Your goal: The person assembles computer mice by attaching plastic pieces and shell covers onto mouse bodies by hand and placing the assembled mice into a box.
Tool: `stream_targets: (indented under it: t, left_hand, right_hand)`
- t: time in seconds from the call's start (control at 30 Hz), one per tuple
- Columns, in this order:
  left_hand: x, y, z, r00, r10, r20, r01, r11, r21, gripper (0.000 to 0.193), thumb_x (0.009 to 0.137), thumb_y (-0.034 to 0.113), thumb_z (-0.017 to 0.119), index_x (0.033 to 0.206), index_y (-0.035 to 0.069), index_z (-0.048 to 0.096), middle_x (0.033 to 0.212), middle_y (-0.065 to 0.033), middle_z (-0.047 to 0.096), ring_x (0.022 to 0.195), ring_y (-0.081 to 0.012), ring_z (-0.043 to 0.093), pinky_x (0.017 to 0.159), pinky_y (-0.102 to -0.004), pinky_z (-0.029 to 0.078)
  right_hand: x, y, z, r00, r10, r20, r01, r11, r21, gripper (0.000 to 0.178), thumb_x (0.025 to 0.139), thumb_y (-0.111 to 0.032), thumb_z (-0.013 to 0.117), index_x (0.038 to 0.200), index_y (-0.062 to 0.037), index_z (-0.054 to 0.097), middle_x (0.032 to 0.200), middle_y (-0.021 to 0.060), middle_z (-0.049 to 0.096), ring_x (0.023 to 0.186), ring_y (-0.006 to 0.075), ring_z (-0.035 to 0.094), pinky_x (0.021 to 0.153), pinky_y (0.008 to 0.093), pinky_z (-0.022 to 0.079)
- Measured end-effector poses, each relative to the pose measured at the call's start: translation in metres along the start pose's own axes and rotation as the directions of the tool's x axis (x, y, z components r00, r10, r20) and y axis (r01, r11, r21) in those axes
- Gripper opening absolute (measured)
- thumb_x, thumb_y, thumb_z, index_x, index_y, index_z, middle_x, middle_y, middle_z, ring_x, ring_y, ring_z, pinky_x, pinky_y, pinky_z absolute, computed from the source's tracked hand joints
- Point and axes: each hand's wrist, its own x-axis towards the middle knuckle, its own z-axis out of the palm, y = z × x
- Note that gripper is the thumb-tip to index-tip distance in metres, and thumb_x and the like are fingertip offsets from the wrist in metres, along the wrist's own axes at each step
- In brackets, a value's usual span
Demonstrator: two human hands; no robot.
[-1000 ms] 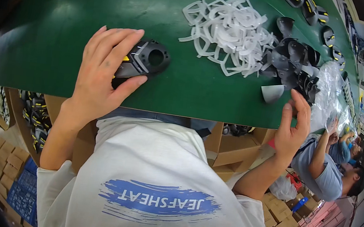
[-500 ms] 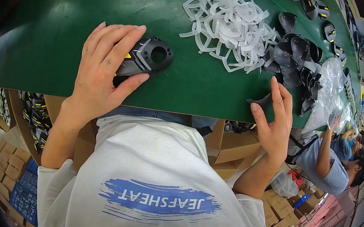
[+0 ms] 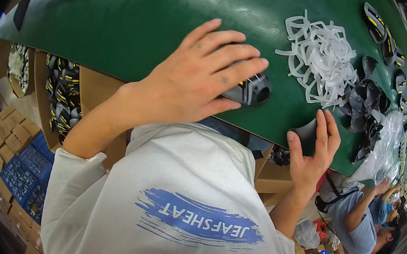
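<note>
A black plastic shell [image 3: 256, 94] with yellow marks and a round hole at its right end lies on the green table. My left hand [image 3: 194, 78] spans it, the thumb along its near side and the spread fingers across its far side. Much of the shell is hidden under that hand. To the right, near the table's front edge, my right hand [image 3: 318, 152] has a dark curved plastic piece [image 3: 305, 130] between thumb and fingers. Beyond this hand is a heap of similar dark curved pieces [image 3: 366, 99].
Translucent white plastic frames [image 3: 321, 60] are heaped beyond my hands on the green table [image 3: 110, 21]. Black-and-yellow shells [image 3: 374, 23] line the far right, near a clear plastic bag [image 3: 385, 142]. A carton of shells [image 3: 61, 93] stands at left below the table; another person [image 3: 354, 214] sits at right.
The view has swung, shifting the scene rightward. My left hand reaches farther over the shell with its fingers more spread. The dark curved piece now stands higher between my right thumb and fingers.
</note>
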Motion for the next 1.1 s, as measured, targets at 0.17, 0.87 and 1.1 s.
stream_targets:
  t: [0.17, 0.87, 1.1]
  left_hand:
    - [0.000, 0.004, 0.006, 1.000, 0.013, 0.006, -0.013, 0.999, -0.053, 0.090, 0.083, 0.030, 0.094, 0.165, 0.014, 0.061, 0.161, -0.0070, 0.064, 0.154, -0.0366, 0.055, 0.136, -0.0641, 0.033]
    - [0.002, -0.005, 0.011, 0.999, 0.040, -0.003, -0.040, 0.982, -0.182, 0.089, 0.087, 0.022, 0.094, 0.168, 0.008, 0.058, 0.166, -0.0119, 0.061, 0.161, -0.0328, 0.052, 0.139, -0.0584, 0.034]
    - [-0.001, -0.007, 0.003, 0.998, -0.012, -0.062, 0.004, 0.992, -0.124, 0.100, 0.084, 0.026, 0.097, 0.172, 0.007, 0.052, 0.174, -0.0146, 0.055, 0.165, -0.0375, 0.046, 0.138, -0.0567, 0.034]
  right_hand:
    - [0.008, -0.021, 0.016, 0.998, -0.013, -0.056, 0.025, 0.979, 0.204, 0.073, 0.081, -0.003, 0.096, 0.150, 0.0007, 0.073, 0.145, 0.0226, 0.077, 0.126, 0.0369, 0.076, 0.105, 0.0437, 0.062]
    - [0.059, -0.056, 0.031, 0.902, -0.410, 0.134, 0.410, 0.912, 0.027, 0.062, 0.091, -0.023, 0.094, 0.150, -0.0124, 0.077, 0.147, 0.0114, 0.080, 0.127, 0.0258, 0.080, 0.126, 0.0554, 0.047]
    - [0.068, -0.068, 0.006, 0.860, -0.412, 0.301, 0.463, 0.879, -0.117, 0.066, 0.095, -0.025, 0.090, 0.158, -0.0149, 0.072, 0.154, 0.0140, 0.075, 0.138, 0.0338, 0.072, 0.125, 0.0559, 0.047]
